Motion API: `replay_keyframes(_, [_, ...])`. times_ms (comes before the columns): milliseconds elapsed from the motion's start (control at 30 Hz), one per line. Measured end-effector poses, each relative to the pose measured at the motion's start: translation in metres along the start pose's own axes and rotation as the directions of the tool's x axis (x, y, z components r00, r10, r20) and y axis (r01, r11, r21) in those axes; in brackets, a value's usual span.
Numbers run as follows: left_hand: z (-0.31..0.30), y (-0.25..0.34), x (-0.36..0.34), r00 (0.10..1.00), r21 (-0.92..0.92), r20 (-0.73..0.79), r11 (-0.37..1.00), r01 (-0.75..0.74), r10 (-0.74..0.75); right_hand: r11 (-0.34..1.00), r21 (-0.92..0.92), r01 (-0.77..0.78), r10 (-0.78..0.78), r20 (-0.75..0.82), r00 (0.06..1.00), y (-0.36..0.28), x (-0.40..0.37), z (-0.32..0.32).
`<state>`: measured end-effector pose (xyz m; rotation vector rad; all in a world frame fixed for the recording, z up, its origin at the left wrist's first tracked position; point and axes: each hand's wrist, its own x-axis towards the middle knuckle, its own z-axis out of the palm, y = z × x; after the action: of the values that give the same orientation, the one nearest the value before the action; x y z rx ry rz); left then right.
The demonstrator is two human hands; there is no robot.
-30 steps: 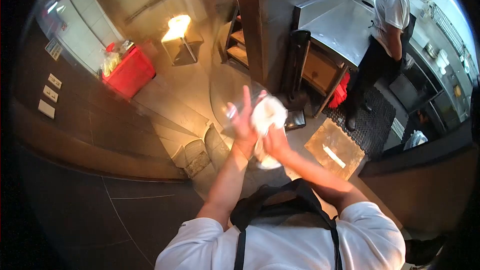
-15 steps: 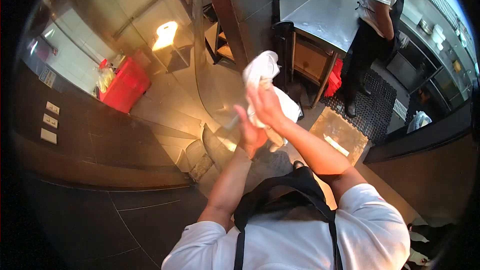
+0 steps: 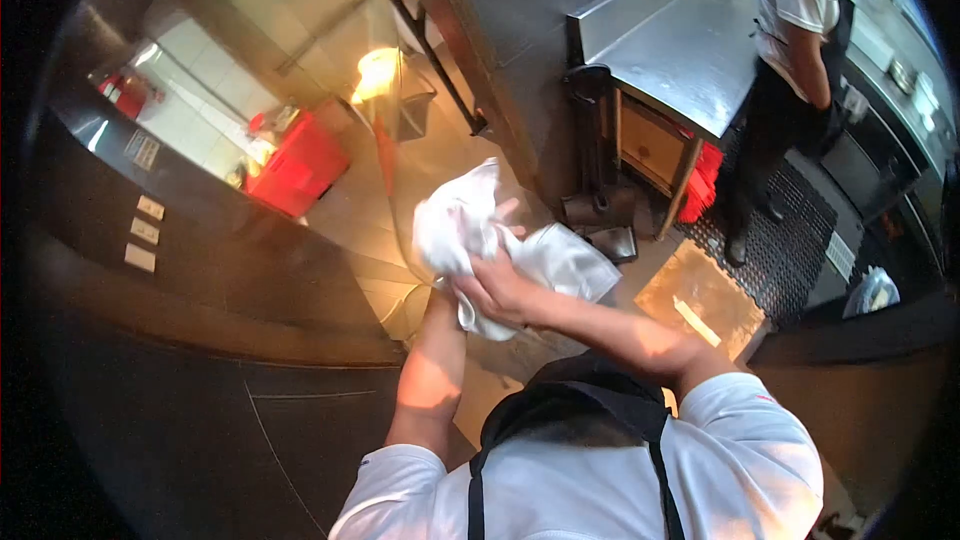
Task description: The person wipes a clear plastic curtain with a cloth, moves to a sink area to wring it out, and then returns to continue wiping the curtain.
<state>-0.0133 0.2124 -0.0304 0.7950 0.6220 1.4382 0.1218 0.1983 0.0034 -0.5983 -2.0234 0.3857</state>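
A crumpled white cloth is bunched around my hands in the middle of the head view, with a loose part spreading out to the right. My right hand presses the cloth from the near side, its fingers wrapped into it. The cloth covers most of my left hand; only some spread fingertips show beyond the folds, and the forearm rises below the bundle.
A person in a dark apron stands at the right beside a steel table. A red bin sits at the left. Black mat and brown floor mat lie at the right. Wall switches are at the far left.
Both hands and the cloth have moved left, and the cloth now wraps over my left hand. My right hand has closed onto it. The view has shifted slightly.
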Motion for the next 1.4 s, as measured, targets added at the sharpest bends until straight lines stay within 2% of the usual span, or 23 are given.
replay_keyframes(33, [-0.005, 0.0, 0.001, 0.999, 0.011, -0.018, 0.999, -0.037, 0.037, 0.996, -0.031, 0.078, -0.08, -0.09, 0.993, 0.002, -0.014, 0.01])
replay_keyframes(100, [0.043, -0.002, 0.009, 0.986, -0.07, -0.136, 0.992, -0.109, 0.099, 0.888, 0.453, -0.083, 0.125, -0.064, 0.99, 0.033, 0.003, -0.002])
replay_keyframes(133, [0.071, -0.004, 0.003, 0.973, -0.109, -0.206, 0.986, -0.13, 0.105, 0.985, 0.054, -0.162, 0.168, -0.152, 0.974, 0.06, -0.005, 0.017])
replay_keyframes(200, [0.085, -0.008, -0.003, 0.974, -0.182, -0.205, 0.975, -0.131, 0.093, 0.77, 0.245, -0.589, 0.488, 0.367, 0.792, 0.053, 0.047, -0.038])
replay_keyframes(267, [0.079, -0.003, 0.002, 0.995, -0.235, -0.052, 0.967, -0.1, 0.09, 0.818, 0.208, -0.536, 0.42, 0.422, 0.803, 0.045, 0.037, -0.015])
replay_keyframes(333, [0.065, 0.007, 0.001, 0.99, -0.276, 0.088, 0.958, -0.082, 0.11, 0.921, 0.366, 0.134, -0.146, 0.004, 0.989, 0.017, 0.009, -0.012])
replay_keyframes(367, [0.059, 0.013, -0.002, 0.98, -0.289, 0.153, 0.954, -0.079, 0.128, 0.921, 0.387, 0.051, -0.057, 0.005, 0.998, 0.022, -0.004, -0.006])
replay_keyframes(467, [0.057, -0.001, 0.001, 0.954, -0.23, -0.227, 0.941, -0.246, 0.194, 0.929, 0.363, -0.079, 0.08, 0.011, 0.997, 0.058, 0.015, -0.015])
replay_keyframes(533, [0.062, -0.016, 0.01, 1.0, -0.737, 0.022, 0.676, 0.002, 0.021, 0.934, 0.334, -0.131, 0.126, 0.036, 0.991, 0.08, 0.049, -0.016])
replay_keyframes(567, [0.064, -0.011, 0.015, 0.999, -0.65, -0.01, 0.759, -0.031, 0.032, 0.802, 0.502, -0.323, 0.293, 0.141, 0.946, 0.067, 0.055, -0.01])
replay_keyframes(700, [0.086, 0.031, 0.022, 0.979, -0.226, -0.159, 0.96, -0.164, 0.13, 0.911, 0.387, 0.143, -0.118, -0.087, 0.989, 0.024, 0.024, 0.0])
replay_keyframes(733, [0.076, 0.036, 0.025, 0.986, -0.245, -0.021, 0.955, -0.166, 0.166, 0.921, 0.308, 0.238, -0.206, -0.135, 0.969, 0.037, 0.022, -0.004])
replay_keyframes(767, [0.076, 0.047, 0.027, 0.973, -0.263, 0.117, 0.951, -0.163, 0.199, 0.939, 0.289, 0.186, -0.164, -0.1, 0.981, 0.045, 0.038, -0.018])
replay_keyframes(900, [0.091, 0.032, 0.027, 0.998, -0.18, -0.027, 0.982, -0.06, 0.056, 1.0, 0.01, 0.018, -0.018, -0.054, 0.998, 0.096, 0.101, 0.0])
replay_keyframes(967, [0.061, 0.01, 0.058, 0.926, -0.811, -0.09, 0.513, -0.282, 0.366, 0.993, 0.045, 0.112, -0.112, -0.005, 0.994, 0.058, 0.101, -0.006])
replay_keyframes(1000, [0.052, 0.033, 0.051, 0.95, -0.387, -0.044, 0.871, -0.302, 0.31, 0.977, 0.102, 0.187, -0.187, -0.017, 0.982, 0.04, 0.088, -0.004])
replay_keyframes(1033, [0.044, 0.058, 0.044, 0.968, 0.159, 0.002, 0.955, -0.249, 0.252, 0.953, 0.157, 0.261, -0.259, -0.029, 0.965, 0.021, 0.075, -0.003])
replay_keyframes(1100, [0.019, 0.069, 0.052, 0.881, -0.212, 0.284, 0.921, -0.326, 0.377, 0.948, 0.205, 0.244, -0.258, 0.044, 0.965, 0.02, 0.077, -0.011])
replay_keyframes(1167, [0.048, 0.077, 0.036, 0.942, -0.083, 0.006, 0.939, -0.333, 0.335, 0.982, -0.041, 0.184, -0.186, -0.066, 0.98, 0.052, 0.102, -0.006])
replay_keyframes(1200, [0.052, 0.063, 0.032, 0.961, -0.309, 0.228, 0.948, -0.08, 0.155, 0.999, 0.034, 0.042, -0.043, 0.007, 0.999, 0.063, 0.13, -0.006])
replay_keyframes(1267, [0.092, 0.078, 0.024, 0.991, -0.145, -0.134, 0.989, 0.008, -0.027, 0.973, 0.055, -0.225, 0.204, 0.261, 0.943, 0.06, 0.18, -0.023])
replay_keyframes(1367, [-0.015, 0.096, 0.092, 0.953, 0.38, 0.091, 0.874, -0.303, 0.29, 0.993, 0.068, 0.101, -0.113, 0.198, 0.974, 0.005, 0.124, 0.0])
replay_keyframes(1400, [0.008, 0.112, 0.08, 0.916, 0.011, 0.242, 0.943, -0.332, 0.32, 0.973, 0.119, 0.2, -0.213, 0.115, 0.97, 0.005, 0.117, 0.002])
